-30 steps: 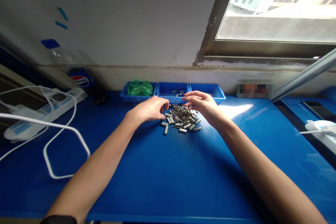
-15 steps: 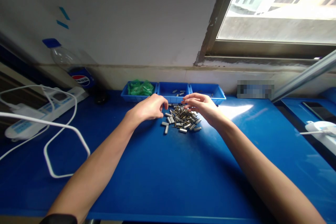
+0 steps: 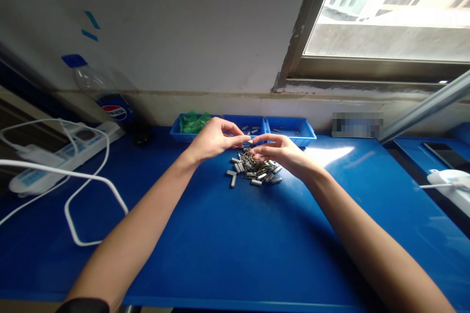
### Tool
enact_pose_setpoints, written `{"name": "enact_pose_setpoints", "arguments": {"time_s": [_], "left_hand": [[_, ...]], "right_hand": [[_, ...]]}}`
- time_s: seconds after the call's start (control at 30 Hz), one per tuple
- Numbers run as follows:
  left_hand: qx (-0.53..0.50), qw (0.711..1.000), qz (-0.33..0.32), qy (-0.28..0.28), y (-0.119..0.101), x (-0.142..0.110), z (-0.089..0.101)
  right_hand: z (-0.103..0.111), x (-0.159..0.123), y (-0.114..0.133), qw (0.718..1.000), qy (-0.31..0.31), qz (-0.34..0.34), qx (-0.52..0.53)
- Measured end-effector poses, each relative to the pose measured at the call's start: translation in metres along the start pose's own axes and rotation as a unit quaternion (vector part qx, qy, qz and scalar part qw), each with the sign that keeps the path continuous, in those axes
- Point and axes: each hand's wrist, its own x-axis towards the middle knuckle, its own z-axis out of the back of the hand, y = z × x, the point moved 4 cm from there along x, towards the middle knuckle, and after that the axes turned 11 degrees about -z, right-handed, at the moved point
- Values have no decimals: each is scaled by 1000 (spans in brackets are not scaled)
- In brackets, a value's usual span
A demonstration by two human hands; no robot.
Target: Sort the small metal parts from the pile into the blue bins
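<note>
My left hand (image 3: 215, 139) is closed in a pinch, a small silver metal block (image 3: 250, 141) at its fingertips. Close to that block are the fingertips of my right hand (image 3: 279, 151), thumb and fingers spread apart; whether they touch it I cannot tell. Below both hands lies a pile of small metal parts (image 3: 257, 175), silver blocks mixed with thin dark and brass-coloured pins. Behind the hands stand three joined blue bins: the left bin (image 3: 176, 136) holds green plastic, the middle bin (image 3: 235, 120) several silver blocks, the right bin (image 3: 310, 136) a few thin pins.
A cola bottle (image 3: 115, 107) stands at the back left of the blue table (image 3: 205, 254). To the left are a white power strip (image 3: 44, 171) and loose white cables (image 3: 91, 181). A phone (image 3: 446, 155) and a white device (image 3: 451, 178) lie at the right.
My left hand has moved right and slightly up from beside the pile, and a silver block now shows at its fingertips. My right hand has shifted slightly left, nearly meeting it.
</note>
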Motion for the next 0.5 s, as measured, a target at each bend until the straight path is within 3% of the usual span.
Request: {"name": "enact_pose_setpoints", "arguments": {"time_s": [0.17, 0.37, 0.5], "left_hand": [[-15, 1000, -11, 23, 5, 1, -7], [-30, 999, -5, -23, 4, 0, -8], [-48, 999, -7, -10, 3, 0, -12]], "right_hand": [[0, -1, 4, 996, 1, 5, 85], [2, 2, -2, 996, -27, -21, 86], [0, 2, 0, 994, -15, -18, 109]]}}
